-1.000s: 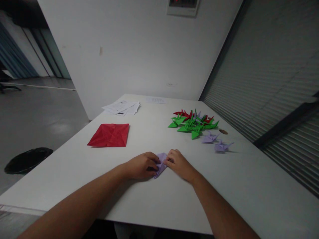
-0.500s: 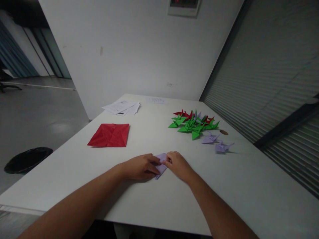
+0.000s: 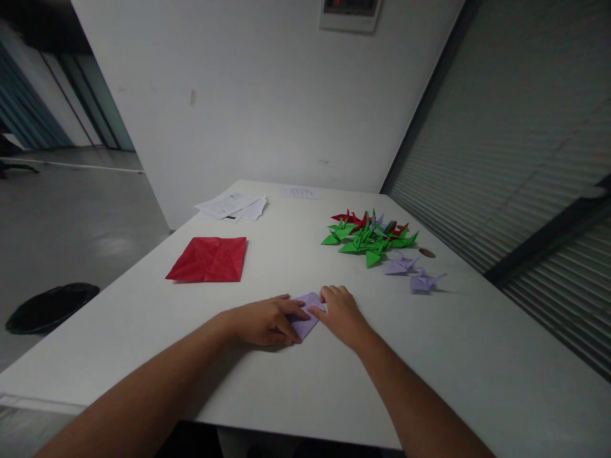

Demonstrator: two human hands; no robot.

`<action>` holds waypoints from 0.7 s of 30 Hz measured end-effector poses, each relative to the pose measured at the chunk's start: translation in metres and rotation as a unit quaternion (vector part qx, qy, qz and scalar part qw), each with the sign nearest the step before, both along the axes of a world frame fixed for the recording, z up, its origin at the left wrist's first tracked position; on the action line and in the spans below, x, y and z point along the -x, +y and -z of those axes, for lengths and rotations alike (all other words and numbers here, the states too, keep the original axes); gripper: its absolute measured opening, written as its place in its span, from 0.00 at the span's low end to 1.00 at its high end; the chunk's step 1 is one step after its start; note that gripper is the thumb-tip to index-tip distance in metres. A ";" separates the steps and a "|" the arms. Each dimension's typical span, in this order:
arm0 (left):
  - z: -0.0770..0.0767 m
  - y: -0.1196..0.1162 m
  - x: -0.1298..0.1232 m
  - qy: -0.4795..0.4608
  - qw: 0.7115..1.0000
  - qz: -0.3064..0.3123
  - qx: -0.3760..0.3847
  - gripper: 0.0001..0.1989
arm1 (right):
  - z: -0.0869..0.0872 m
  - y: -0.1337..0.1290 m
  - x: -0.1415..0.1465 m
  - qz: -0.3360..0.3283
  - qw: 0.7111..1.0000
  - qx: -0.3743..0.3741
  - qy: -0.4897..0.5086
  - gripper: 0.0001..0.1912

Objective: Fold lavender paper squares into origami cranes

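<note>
A folded piece of lilac paper [image 3: 305, 320] lies flat on the white table [image 3: 458, 356] in front of me. My left hand [image 3: 265, 321] presses down on its left side with the fingers stretched over it. My right hand [image 3: 341, 315] rests on its right edge, fingertips flat on the paper. Both hands touch the paper and each other's fingertips nearly meet over it.
A creased red paper square [image 3: 209, 259] lies to the left. A heap of green and red paper cranes [image 3: 370, 236] sits at the back right, with two lilac cranes [image 3: 414, 272] beside it. White printed sheets [image 3: 233, 206] lie at the far edge. A black bin [image 3: 50, 306] stands on the floor.
The lilac paper now lies flatter and wider between my hands. My right hand has slid a little left and down onto it; my left fingers have stretched out over it.
</note>
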State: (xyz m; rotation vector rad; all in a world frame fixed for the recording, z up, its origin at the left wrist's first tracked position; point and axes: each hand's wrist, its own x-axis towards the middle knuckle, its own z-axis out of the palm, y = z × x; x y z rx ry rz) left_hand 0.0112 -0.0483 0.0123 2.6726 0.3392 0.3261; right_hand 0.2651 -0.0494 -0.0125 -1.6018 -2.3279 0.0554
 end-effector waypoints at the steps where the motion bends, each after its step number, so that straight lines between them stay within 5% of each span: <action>1: -0.001 0.000 0.000 0.003 1.000 0.002 0.004 0.11 | 0.001 0.000 -0.001 0.016 1.000 -0.005 -0.018 0.16; 11: -0.011 -0.006 -0.006 0.034 0.999 0.011 0.038 0.17 | -0.001 0.002 -0.006 0.075 0.995 0.007 -0.063 0.16; 21: -0.016 -0.009 -0.007 0.025 0.998 0.006 0.050 0.24 | 0.002 0.004 -0.004 0.052 0.998 -0.030 -0.035 0.18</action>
